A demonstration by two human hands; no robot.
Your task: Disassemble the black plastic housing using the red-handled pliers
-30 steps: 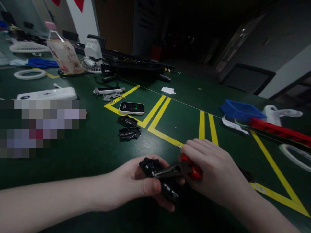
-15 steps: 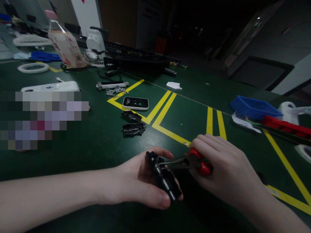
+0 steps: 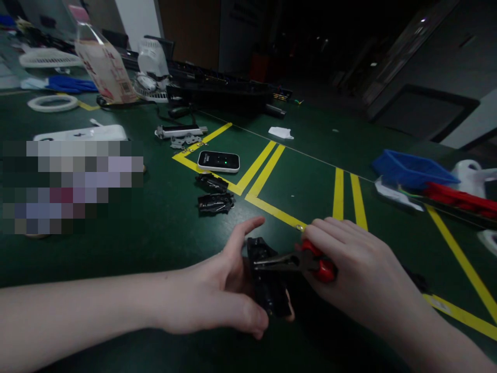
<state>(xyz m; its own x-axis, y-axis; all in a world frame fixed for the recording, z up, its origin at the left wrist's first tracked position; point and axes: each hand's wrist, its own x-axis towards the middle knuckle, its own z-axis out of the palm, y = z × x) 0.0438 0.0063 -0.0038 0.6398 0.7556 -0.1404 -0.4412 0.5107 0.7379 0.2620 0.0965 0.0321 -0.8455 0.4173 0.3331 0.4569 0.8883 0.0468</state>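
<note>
In the head view, my left hand (image 3: 223,298) cradles a black plastic part (image 3: 267,292). Its thumb and index finger stand away from the part, while other fingers support it from behind, mostly hidden. My right hand (image 3: 351,259) is closed around red-handled needle-nose pliers (image 3: 305,260). The jaws reach left onto the upper portion of the part; what they pinch, if anything, is too small to make out. Beyond my hands, two similar black plastic pieces, one nearer (image 3: 215,203) and one farther (image 3: 212,182), lie on the green table (image 3: 171,248).
A small white-edged black device (image 3: 218,161) with a green light lies past the black pieces. At the right are a blue tray (image 3: 413,170) and a red strip-like object (image 3: 462,197). A bottle (image 3: 103,65) and white tape ring (image 3: 53,103) stand at the left; a blurred-out patch covers something nearer.
The black part has turned in my left hand, showing a broader face. My left index finger has lifted and the thumb has come off it. The pliers stay at the part.
</note>
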